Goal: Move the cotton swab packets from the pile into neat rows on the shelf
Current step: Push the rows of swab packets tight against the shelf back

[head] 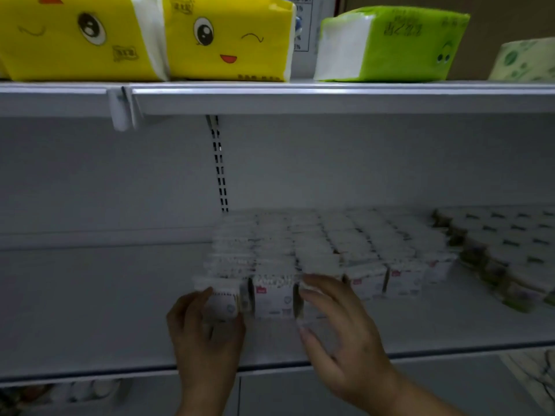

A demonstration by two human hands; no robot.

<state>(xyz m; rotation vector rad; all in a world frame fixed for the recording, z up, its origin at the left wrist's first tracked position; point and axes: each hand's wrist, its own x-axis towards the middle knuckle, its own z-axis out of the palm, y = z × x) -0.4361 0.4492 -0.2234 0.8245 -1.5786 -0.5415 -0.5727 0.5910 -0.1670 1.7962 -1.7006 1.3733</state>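
Observation:
Several white cotton swab packets [330,244] stand in rows on the middle shelf [90,310], running from the back wall to the front. My left hand [204,334] grips the front packet of the leftmost row [223,301] between thumb and fingers. My right hand [339,328] curls round the front packet of the third row, thumb low and fingers over its top. A front packet with a red mark [273,298] stands between my two hands. The view is blurred.
More packets with green sides [504,253] fill the shelf's right part. Yellow tissue packs [144,37] and a green tissue pack [390,43] lie on the upper shelf [330,97]. A slotted upright [220,169] runs down the back wall. The left half of the middle shelf is bare.

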